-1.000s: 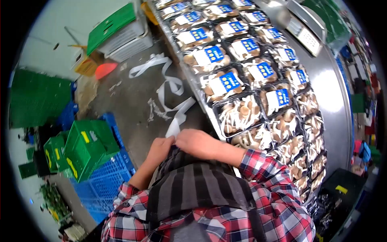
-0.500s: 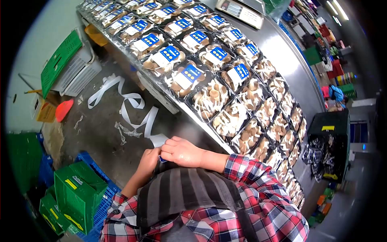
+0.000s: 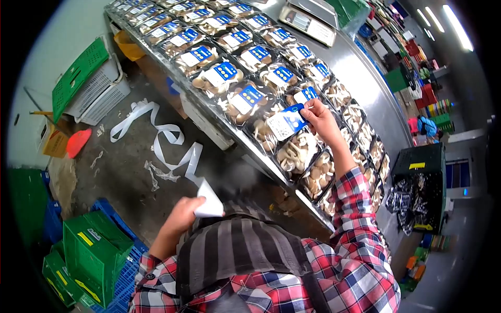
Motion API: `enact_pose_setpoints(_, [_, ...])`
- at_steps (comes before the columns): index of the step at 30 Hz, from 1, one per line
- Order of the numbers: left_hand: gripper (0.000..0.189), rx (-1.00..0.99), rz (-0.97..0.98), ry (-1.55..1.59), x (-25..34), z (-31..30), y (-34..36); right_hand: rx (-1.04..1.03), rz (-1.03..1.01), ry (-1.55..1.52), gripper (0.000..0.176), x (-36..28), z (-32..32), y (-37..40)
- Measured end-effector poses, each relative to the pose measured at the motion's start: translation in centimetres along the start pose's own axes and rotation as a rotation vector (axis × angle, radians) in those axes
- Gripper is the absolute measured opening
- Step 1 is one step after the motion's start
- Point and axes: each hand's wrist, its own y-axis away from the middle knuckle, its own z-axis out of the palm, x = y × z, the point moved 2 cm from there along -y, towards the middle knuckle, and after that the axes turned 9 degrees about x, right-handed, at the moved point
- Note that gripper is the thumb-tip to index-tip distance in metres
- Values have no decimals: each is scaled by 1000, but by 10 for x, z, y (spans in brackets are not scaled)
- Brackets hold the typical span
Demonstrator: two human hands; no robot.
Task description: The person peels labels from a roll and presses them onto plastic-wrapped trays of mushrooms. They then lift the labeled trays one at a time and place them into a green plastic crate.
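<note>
Rows of black trays of mushrooms under film cover the steel table; many carry a blue and white label, such as the labelled tray (image 3: 246,101), while nearer trays such as the bare-topped tray (image 3: 297,154) have none. My right hand (image 3: 322,122) pinches a blue and white label (image 3: 286,122) by its blue end, over an unlabelled tray in the front row. Low by my apron, my left hand (image 3: 182,213) is closed on a white strip of label backing (image 3: 209,202). A long ribbon of this backing (image 3: 169,136) trails down to the floor.
A weighing scale (image 3: 309,22) stands at the table's far end. Green crates (image 3: 94,250) sit on a blue pallet (image 3: 130,271) at lower left. White baskets (image 3: 102,86) stand by the wall. At right is a dark bin (image 3: 420,167) with black plastic.
My hands were together at the backing strip and are now apart. My right hand has moved up and right over the trays with a peeled label; my left stays low with the strip.
</note>
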Motion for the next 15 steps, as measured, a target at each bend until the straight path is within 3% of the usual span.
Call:
enact_pose_setpoints(1, [40, 4, -407, 196, 14, 8, 8, -26, 44, 34, 11, 12, -2, -12])
enact_pose_setpoints(2, [44, -81, -638, 270, -6, 15, 17, -51, 89, 67, 11, 22, -1, -22])
enact_pose_setpoints(4, [44, -121, -392, 369, -15, 20, 27, -138, 43, 60, 13, 44, 8, -39])
enact_pose_setpoints(5, [44, -147, -382, 395, -14, 24, 30, -116, -136, 186, 15, 82, 11, -55])
enact_pose_setpoints(6, [44, -174, -372, 421, -6, 28, 31, -92, -314, 308, 18, 80, 22, -56])
enact_pose_setpoints(8, [42, -227, -574, 435, 10, 34, 29, 40, -167, 773, 43, 82, 25, -51])
enact_pose_setpoints(10, [37, -155, -588, 534, -12, 47, 29, 89, -220, 950, 55, 53, 22, -36])
enact_pose_setpoints(12, [32, -112, -665, 433, -63, 59, 34, 151, -235, 893, 59, 54, 17, -36])
enact_pose_setpoints(14, [24, 307, -622, 449, -86, 75, 30, 34, -171, 665, 58, 37, 16, -24])
enact_pose_setpoints(15, [21, 486, -649, 425, -130, 60, 35, -11, -201, 549, 52, 34, 17, -18])
